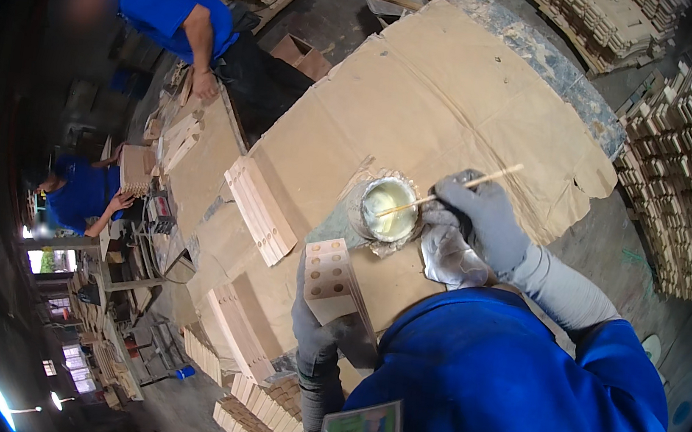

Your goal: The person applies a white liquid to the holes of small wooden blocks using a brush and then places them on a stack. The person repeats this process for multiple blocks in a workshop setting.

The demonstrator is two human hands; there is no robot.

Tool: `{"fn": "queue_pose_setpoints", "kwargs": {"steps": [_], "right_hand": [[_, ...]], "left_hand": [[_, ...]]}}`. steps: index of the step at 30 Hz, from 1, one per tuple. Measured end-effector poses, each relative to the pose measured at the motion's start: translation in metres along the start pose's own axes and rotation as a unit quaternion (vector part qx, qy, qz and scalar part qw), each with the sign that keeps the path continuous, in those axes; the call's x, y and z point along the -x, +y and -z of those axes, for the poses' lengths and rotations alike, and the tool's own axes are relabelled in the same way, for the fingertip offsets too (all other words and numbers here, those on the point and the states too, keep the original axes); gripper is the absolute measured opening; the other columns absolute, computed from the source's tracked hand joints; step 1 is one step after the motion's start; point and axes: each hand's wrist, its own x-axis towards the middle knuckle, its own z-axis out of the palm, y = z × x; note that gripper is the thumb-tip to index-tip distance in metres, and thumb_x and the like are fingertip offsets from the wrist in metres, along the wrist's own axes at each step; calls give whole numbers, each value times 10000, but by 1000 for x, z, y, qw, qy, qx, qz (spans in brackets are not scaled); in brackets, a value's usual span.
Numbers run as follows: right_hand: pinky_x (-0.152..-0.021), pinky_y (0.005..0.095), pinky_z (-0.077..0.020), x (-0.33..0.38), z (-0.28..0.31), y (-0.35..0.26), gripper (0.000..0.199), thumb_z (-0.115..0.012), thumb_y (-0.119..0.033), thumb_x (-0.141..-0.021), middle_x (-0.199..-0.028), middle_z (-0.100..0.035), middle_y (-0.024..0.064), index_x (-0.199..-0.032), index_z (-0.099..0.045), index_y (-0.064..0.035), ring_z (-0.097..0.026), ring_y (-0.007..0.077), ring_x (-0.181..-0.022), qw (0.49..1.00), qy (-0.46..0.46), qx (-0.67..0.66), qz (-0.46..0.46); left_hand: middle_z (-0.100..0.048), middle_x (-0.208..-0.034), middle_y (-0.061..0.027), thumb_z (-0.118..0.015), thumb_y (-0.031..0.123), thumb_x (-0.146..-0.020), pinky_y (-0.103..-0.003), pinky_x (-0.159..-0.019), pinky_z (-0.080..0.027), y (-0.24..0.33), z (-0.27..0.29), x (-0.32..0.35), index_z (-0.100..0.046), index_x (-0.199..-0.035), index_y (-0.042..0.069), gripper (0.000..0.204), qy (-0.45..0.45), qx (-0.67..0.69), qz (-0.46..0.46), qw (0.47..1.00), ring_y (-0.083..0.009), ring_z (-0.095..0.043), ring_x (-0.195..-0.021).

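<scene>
1. Blue cloth garment [506, 379], cut off below.
2. Grey-gloved right hand [486, 219], right of centre, grips a thin wooden stick [500, 174] over a crusted round pot [394, 244]; I can't tell tip depth.
3. Grey-gloved left hand [322, 333], lower centre, grips a pale spotted wooden block [331, 276], fingers partly hidden.

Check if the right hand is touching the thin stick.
Touching. The head view shows the gloved right hand gripping the thin stick, which sticks out on both sides of the grip.
</scene>
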Motion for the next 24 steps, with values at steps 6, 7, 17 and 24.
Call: {"fn": "queue_pose_setpoints", "kwargs": {"steps": [6, 7, 17, 24], "right_hand": [[-492, 219, -494, -28, -18, -65, 142, -612, -126, -869, -728, -609, 81, -837, -530, -15, -593, 118, -560, 961, -32, -160, -222], [-590, 235, -538, -31, -17, -73, 243, -633, -224, -866, -768, -620, 69, -906, -585, 11, -610, 99, -637, 972, -89, -106, -190], [-650, 246, -505, -30, -52, -124, 300, -660, -287, -843, -787, -637, 53, -903, -601, 0, -609, 101, -716, 949, -288, 65, -108], [-616, 254, -506, -25, -56, -124, 308, -644, -308, -853, -777, -652, 64, -914, -618, -8, -622, 111, -680, 936, -325, 112, -71]], "left_hand": [[-534, -1212, -114, -780, 101, -563, -322, -906, -455, 2, -2, 18, -287, -1388, -39, 971, -17, 90, 13, 996, -200, -543, -1073], [-531, -1216, -114, -782, 90, -568, -322, -916, -448, 9, -6, 19, -295, -1383, -41, 958, -20, 76, 19, 997, -197, -535, -1085], [-516, -1188, -101, -788, 111, -605, -322, -932, -421, 19, -18, 21, -364, -1331, -21, 851, -82, 68, -65, 992, -188, -518, -1072], [-516, -1169, -99, -791, 119, -595, -314, -930, -418, 20, -21, 20, -366, -1321, -15, 853, -96, 56, -61, 992, -184, -517, -1066]]}}
